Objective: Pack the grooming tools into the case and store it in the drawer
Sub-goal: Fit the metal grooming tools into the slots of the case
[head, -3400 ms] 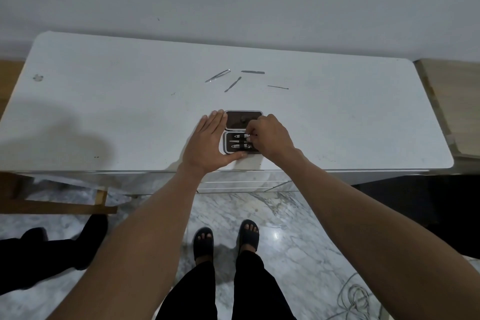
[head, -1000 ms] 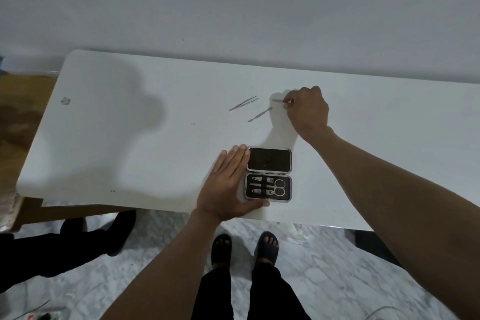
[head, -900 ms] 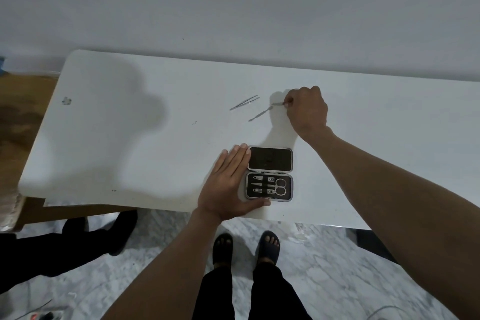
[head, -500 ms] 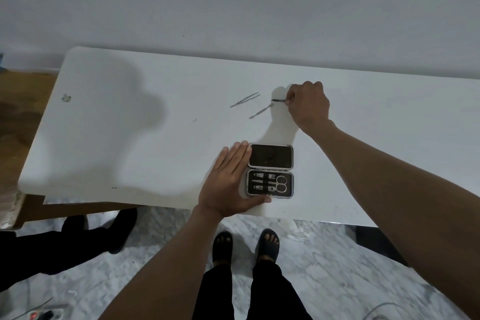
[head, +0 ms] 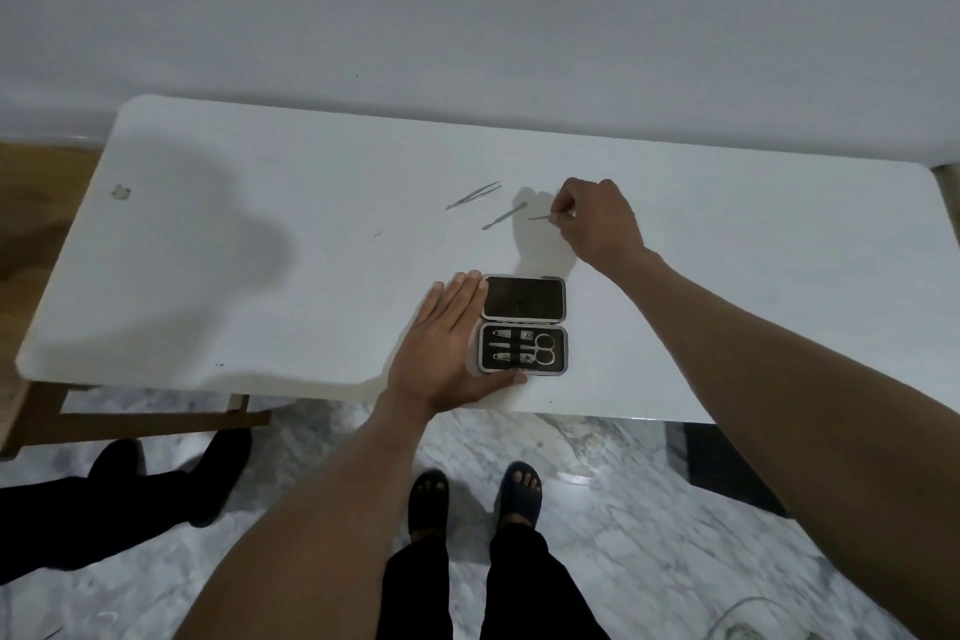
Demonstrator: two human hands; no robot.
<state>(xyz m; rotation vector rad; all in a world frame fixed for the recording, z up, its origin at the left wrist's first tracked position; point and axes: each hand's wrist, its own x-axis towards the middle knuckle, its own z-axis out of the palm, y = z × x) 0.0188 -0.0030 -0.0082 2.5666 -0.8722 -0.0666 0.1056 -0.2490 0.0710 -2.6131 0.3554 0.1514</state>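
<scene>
While my left hand (head: 448, 343) lies flat, fingers spread, against the left edge of the open case (head: 522, 325) near the worktop (head: 260, 276) front edge, my right hand (head: 597, 218) has its fingers pinched on a thin metal tool (head: 540, 217) further back. Tweezers (head: 472, 195) and a pusher (head: 504, 216) lie loose just left of it. Scissors (head: 543, 348) and clippers sit in the case.

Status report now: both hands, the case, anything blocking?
Left hand flat, steadying open case. Right hand pinching thin tool. Tweezers, pusher loose. Nothing blocking.
</scene>
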